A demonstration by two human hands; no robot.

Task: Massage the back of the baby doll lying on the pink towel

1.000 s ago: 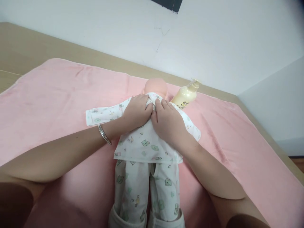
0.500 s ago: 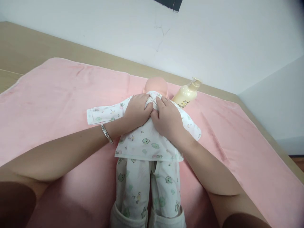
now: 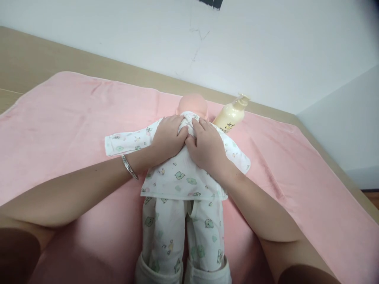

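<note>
A baby doll lies stretched out, its smooth head away from me and no face showing. It wears a white printed long-sleeved top and matching trousers with turned-up cuffs. My left hand rests on the left of the top just below the head, fingers extended over the cloth. On the right side, my right hand lies the same way, palm down. The two thumbs meet or nearly meet in the middle. Both hands look open and grip nothing. A silver bangle circles my left wrist.
A pale yellow pump bottle lies tilted beside the doll's head on the right. Under everything is a pink blanket on a wooden surface. A white wall rises behind it.
The view has shifted slightly, so everything sits a little further left. Both hands stay in the same spot on the doll's top.
</note>
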